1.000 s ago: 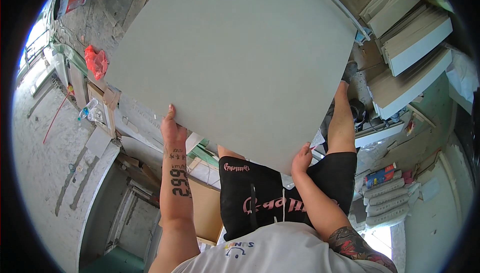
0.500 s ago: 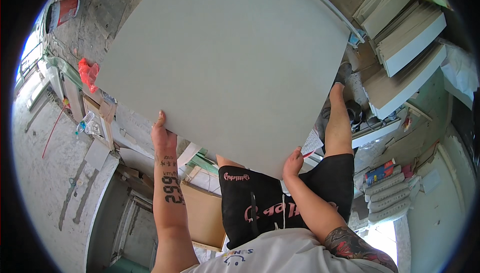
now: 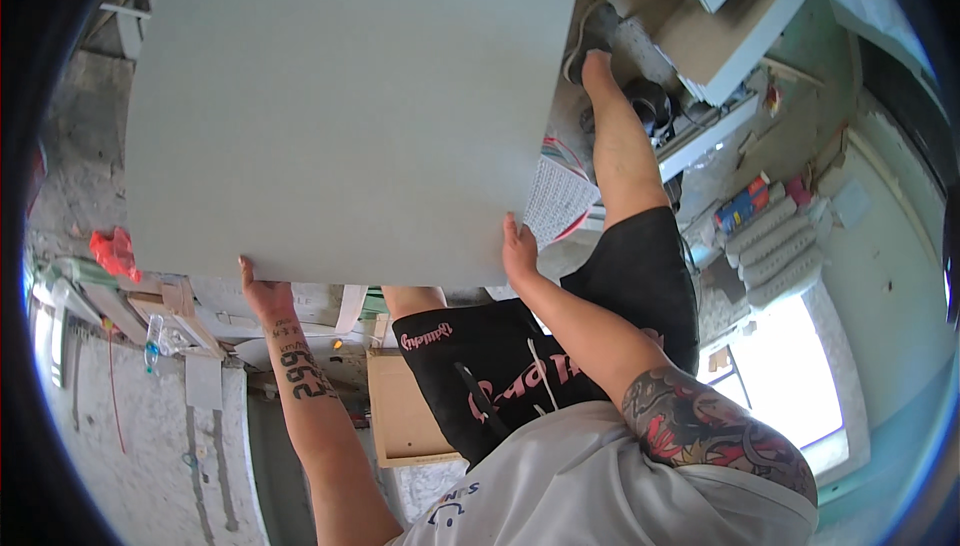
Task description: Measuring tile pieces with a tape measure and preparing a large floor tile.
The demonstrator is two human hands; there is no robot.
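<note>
Where the grey board [image 3: 350, 116] lay: twelve o'clock from the left hand [image 3: 265, 291], eleven from the right hand [image 3: 518, 251], and gripped by both!
Left grip: closed on the near edge, thumb on top, fingers hidden underneath.
Right grip: full of grey board too, thumb up, and this was the hand nearer the five-o'clock corner.
Long axis: couldn't be told, as the far edge lay out of view past twelve.
Written sheet [image 3: 560, 201]: showed near the right hand, at one o'clock.
</note>
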